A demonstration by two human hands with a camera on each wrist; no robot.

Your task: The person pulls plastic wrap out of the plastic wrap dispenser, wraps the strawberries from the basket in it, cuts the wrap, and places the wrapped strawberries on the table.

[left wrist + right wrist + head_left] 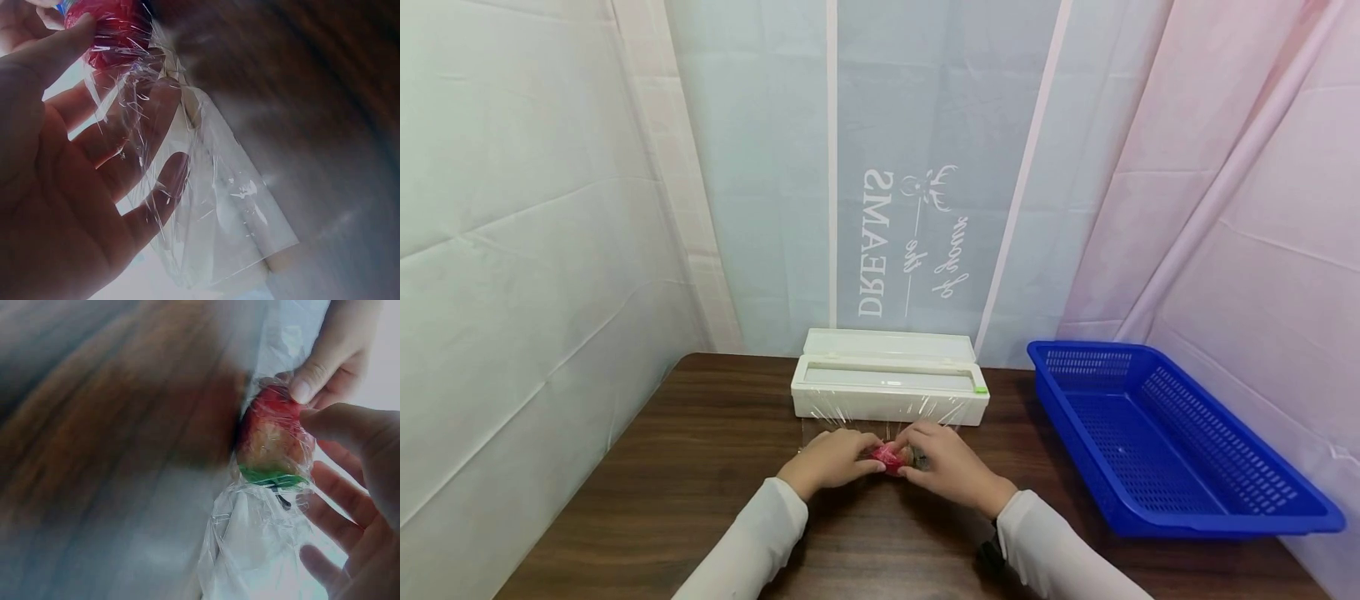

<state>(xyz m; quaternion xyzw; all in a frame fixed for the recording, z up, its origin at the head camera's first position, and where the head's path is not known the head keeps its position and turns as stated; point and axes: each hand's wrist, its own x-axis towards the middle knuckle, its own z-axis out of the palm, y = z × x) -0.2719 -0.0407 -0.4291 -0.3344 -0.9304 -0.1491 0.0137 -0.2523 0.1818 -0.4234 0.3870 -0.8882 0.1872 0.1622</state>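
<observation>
An apple-like fruit (275, 434), red and yellowish with a green end and a dark stem, lies on the table wrapped in clear cling film (237, 200). From its left side my left hand (835, 458) holds it, thumb on the red skin (122, 28) and the other fingers spread behind loose film. My right hand (951, 467) grips the opposite side, with the thumb on top and fingers around the film. Creased film runs from the fruit back to a white cling film box (891, 407), whose lid (887, 344) stands raised.
A blue perforated basket (1108, 500) stands at the right of the dark wooden table (647, 500). A small green piece (981, 389) sits at the box's right end. Printed cloth (760, 208) hangs behind the table, and pale cloth hangs at both sides.
</observation>
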